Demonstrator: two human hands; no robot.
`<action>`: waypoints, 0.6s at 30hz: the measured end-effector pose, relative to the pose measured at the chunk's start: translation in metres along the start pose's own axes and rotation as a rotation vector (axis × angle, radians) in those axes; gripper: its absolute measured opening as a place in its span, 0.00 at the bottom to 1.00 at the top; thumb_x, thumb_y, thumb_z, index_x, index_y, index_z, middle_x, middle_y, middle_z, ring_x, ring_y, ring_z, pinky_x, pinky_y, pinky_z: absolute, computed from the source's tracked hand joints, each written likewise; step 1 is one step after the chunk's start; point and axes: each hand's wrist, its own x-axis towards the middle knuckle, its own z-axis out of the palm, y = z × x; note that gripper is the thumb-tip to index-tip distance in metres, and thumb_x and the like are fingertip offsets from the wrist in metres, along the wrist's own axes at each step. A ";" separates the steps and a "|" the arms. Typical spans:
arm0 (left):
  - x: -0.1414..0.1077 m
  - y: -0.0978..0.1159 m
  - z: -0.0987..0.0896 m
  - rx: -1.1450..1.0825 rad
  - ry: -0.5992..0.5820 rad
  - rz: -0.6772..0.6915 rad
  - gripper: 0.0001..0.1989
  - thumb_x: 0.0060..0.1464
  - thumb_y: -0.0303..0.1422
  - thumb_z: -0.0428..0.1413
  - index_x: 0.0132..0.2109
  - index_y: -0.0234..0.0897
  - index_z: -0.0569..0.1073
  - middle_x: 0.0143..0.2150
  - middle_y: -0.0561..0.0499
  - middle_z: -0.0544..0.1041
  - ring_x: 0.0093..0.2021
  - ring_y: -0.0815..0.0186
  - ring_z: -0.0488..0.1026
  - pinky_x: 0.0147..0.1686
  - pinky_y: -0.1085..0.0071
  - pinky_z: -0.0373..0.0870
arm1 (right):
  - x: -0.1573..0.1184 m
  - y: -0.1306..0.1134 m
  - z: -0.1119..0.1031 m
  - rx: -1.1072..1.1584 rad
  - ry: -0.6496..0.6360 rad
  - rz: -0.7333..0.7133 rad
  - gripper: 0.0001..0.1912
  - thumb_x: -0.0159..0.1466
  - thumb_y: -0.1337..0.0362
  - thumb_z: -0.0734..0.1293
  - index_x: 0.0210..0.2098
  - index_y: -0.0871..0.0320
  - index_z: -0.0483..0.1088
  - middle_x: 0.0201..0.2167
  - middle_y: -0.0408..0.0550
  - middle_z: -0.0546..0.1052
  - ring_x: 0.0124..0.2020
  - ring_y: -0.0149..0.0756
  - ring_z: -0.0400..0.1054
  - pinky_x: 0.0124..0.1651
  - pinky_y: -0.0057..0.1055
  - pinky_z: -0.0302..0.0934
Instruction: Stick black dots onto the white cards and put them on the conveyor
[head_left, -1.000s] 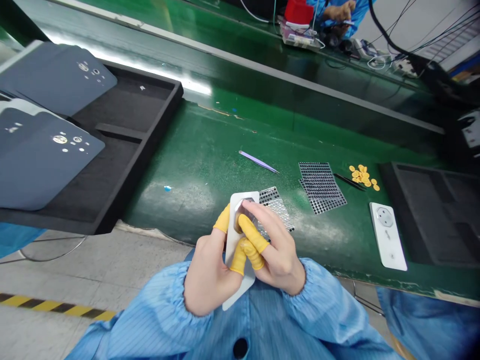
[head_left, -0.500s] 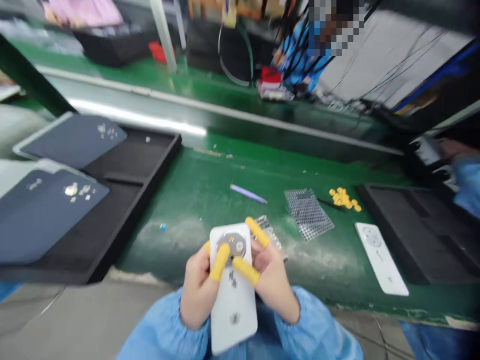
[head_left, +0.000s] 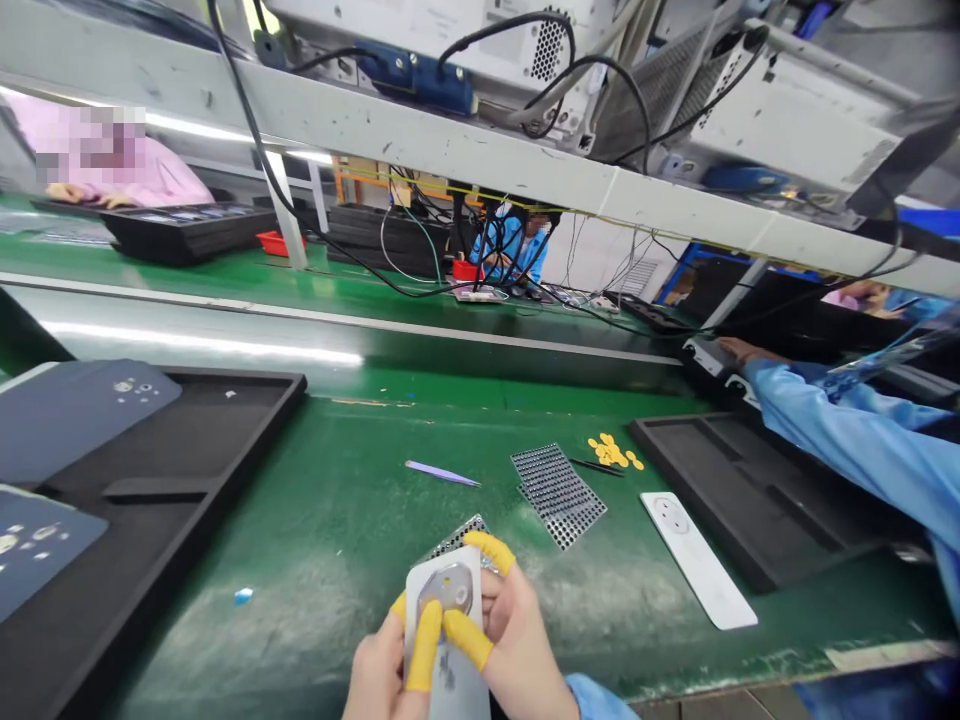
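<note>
Both hands hold a white phone back cover [head_left: 454, 688] near the table's front edge, its round camera area tilted up toward me. My left hand [head_left: 379, 668] grips the left side, its yellow-cotted thumb lying on the camera area. My right hand [head_left: 525, 645] holds the right side, with its thumb pressed beside the other thumb and a yellow-cotted finger at the top corner. The lower part of the cover is out of frame. Just behind it, partly hidden, lies a dotted sheet [head_left: 461, 535]. Another sheet of dark round pieces [head_left: 559, 497] lies farther right.
Purple tweezers [head_left: 442, 473], dark tweezers [head_left: 598, 467] and yellow finger cots [head_left: 611, 455] lie beyond. Another white back cover [head_left: 701, 565] lies beside the right black tray [head_left: 757, 575]. Dark grey panels [head_left: 67, 410] sit at the left tray [head_left: 255, 460]. A co-worker's sleeve [head_left: 847, 430] reaches in at right.
My view has tilted upward, bringing the overhead shelf into frame and the hands lower in it. Both hands keep hold of the back cover, thumbs still on its camera area.
</note>
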 end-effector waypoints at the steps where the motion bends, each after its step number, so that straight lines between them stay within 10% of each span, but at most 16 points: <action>1: 0.000 0.000 0.004 0.035 0.005 0.004 0.16 0.46 0.39 0.59 0.42 0.37 0.75 0.21 0.52 0.75 0.19 0.64 0.69 0.22 0.71 0.70 | -0.002 -0.003 0.000 -0.048 0.036 -0.017 0.55 0.37 0.48 0.78 0.59 0.36 0.49 0.31 0.43 0.82 0.23 0.53 0.76 0.17 0.39 0.69; 5: 0.004 0.004 0.013 0.187 -0.128 0.027 0.12 0.51 0.37 0.56 0.41 0.37 0.74 0.27 0.49 0.79 0.25 0.60 0.76 0.26 0.69 0.74 | -0.008 -0.022 -0.028 -0.257 0.152 0.014 0.43 0.50 0.47 0.72 0.60 0.42 0.50 0.32 0.43 0.82 0.23 0.45 0.76 0.19 0.35 0.71; 9: 0.005 0.003 -0.005 0.176 -0.269 0.049 0.12 0.54 0.39 0.54 0.43 0.38 0.72 0.39 0.45 0.82 0.38 0.57 0.80 0.39 0.65 0.78 | -0.009 -0.055 -0.132 -0.578 0.281 0.224 0.29 0.64 0.56 0.63 0.61 0.57 0.54 0.37 0.50 0.80 0.32 0.38 0.78 0.32 0.32 0.74; 14: 0.009 -0.005 -0.044 0.160 -0.047 -0.027 0.19 0.55 0.44 0.56 0.50 0.39 0.69 0.40 0.48 0.82 0.40 0.59 0.80 0.44 0.65 0.76 | -0.015 -0.090 -0.271 -1.032 0.427 0.452 0.26 0.59 0.58 0.68 0.53 0.65 0.65 0.44 0.59 0.77 0.44 0.42 0.74 0.46 0.38 0.69; 18: 0.009 -0.002 -0.065 0.224 0.125 0.014 0.25 0.54 0.47 0.55 0.53 0.36 0.69 0.39 0.46 0.82 0.38 0.58 0.80 0.43 0.63 0.77 | -0.003 -0.091 -0.292 -1.278 0.344 0.561 0.17 0.61 0.59 0.68 0.46 0.62 0.70 0.44 0.58 0.76 0.45 0.43 0.71 0.48 0.40 0.67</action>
